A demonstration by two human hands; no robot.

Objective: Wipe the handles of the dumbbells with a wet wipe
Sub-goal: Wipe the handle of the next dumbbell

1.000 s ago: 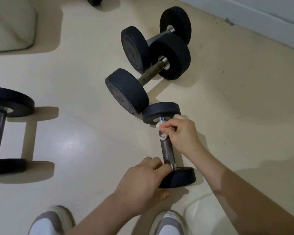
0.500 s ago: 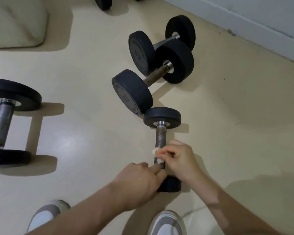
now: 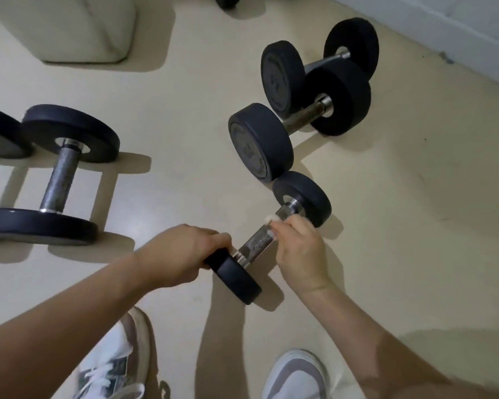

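A small dumbbell (image 3: pixel 257 246) with black rubber ends and a knurled metal handle lies on the cream floor, angled from lower left to upper right. My left hand (image 3: pixel 179 254) grips its near black end. My right hand (image 3: pixel 300 254) pinches a small white wet wipe (image 3: pixel 270 219) against the far part of the handle, close to the far weight. Most of the wipe is hidden inside my fingers.
Two bigger dumbbells (image 3: pixel 303 119) lie just beyond the small one, one touching its far end. Another large dumbbell (image 3: pixel 58 177) lies at the left, with a further weight (image 3: pixel 0 136) behind it. A cream cushion (image 3: pixel 69 24) sits at top left, a wall skirting (image 3: pixel 473 47) at top right. My shoes (image 3: pixel 294 375) are below.
My right hand slid the wipe along the handle from the near end back up to the far end. The small dumbbell has swung to a diagonal, and the camera shifted right.
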